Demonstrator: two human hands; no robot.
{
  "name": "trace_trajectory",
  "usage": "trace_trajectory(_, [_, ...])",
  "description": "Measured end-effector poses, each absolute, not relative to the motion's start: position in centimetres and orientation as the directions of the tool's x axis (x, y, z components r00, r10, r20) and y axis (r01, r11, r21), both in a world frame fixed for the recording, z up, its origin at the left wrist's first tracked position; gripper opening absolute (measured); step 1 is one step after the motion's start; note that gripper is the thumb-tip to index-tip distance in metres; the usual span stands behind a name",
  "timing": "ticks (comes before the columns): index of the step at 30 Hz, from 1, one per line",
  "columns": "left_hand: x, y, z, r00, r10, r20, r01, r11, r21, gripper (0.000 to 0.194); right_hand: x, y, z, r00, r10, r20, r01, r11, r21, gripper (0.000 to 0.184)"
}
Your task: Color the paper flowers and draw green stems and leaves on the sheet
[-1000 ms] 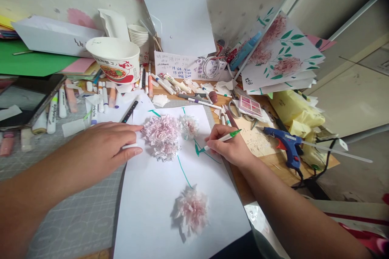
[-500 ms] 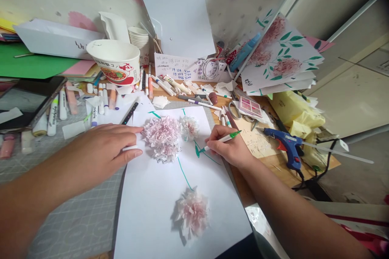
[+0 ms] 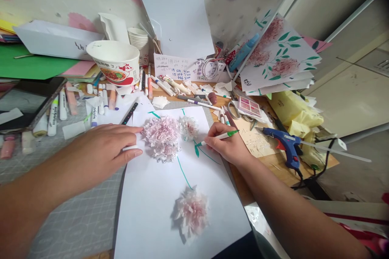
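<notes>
A sheet of white paper [image 3: 152, 210] carries crinkled paper flowers: a large pinkish cluster [image 3: 161, 137], a small pale flower [image 3: 188, 128] and a pink-centred flower [image 3: 193, 214]. Green stem lines and a green leaf [image 3: 197, 152] are drawn on it. My right hand [image 3: 226, 143] grips a green marker [image 3: 220, 136], its tip on the paper just above the leaf. At the sheet's left edge lies my left hand [image 3: 117, 143], fingertips against the cluster. Between its thumb and fingers sticks out a slim white marker cap [image 3: 129, 148].
Markers and paper scraps crowd the back around a paper bowl [image 3: 114, 62]. To the right lie a blue glue gun [image 3: 287, 143], scissors [image 3: 234, 110] and a pink palette [image 3: 249, 106]. A finished flower picture [image 3: 282, 54] leans behind. A grey cutting mat [image 3: 88, 210] lies left.
My right hand has shifted the marker tip slightly up and left, from the leaf to the stem above it. The leaf looks more filled in. My left hand stays put.
</notes>
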State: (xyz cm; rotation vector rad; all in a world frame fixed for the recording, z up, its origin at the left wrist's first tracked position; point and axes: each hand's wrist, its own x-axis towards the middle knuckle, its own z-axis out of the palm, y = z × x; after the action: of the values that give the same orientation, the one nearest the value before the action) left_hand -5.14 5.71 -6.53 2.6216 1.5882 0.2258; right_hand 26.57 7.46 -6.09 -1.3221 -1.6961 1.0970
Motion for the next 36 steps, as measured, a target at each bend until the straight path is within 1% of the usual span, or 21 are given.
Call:
trace_trajectory(14, [-4.8,5.81,-6.14,0.457,0.888,0.048,0.878,-0.459,0.132,0.055,27.38,6.98,-6.22,-0.308,0.951,-0.001,0.339,0.108,-0.935,0.012])
trace_trajectory(26, [-4.69,5.8,-6.12,0.462,0.885,0.051,0.875,-0.464,0.139,0.056,26.93,7.52,-6.39,-0.249,0.967,0.045,0.355,0.135,-0.925,0.013])
trace_trajectory(31, [-4.75,5.88,-5.98,0.464,0.884,0.047,0.873,-0.466,0.144,0.057,26.78,7.56,-6.45,-0.243,0.969,0.042,0.36,0.13,-0.924,0.016])
trace_trajectory(36, [-5.11,5.66,-6.13,0.451,0.891,0.044,0.88,-0.453,0.145,0.054,26.64,7.55,-6.26,-0.236,0.971,0.039,0.376,0.128,-0.918,0.016])
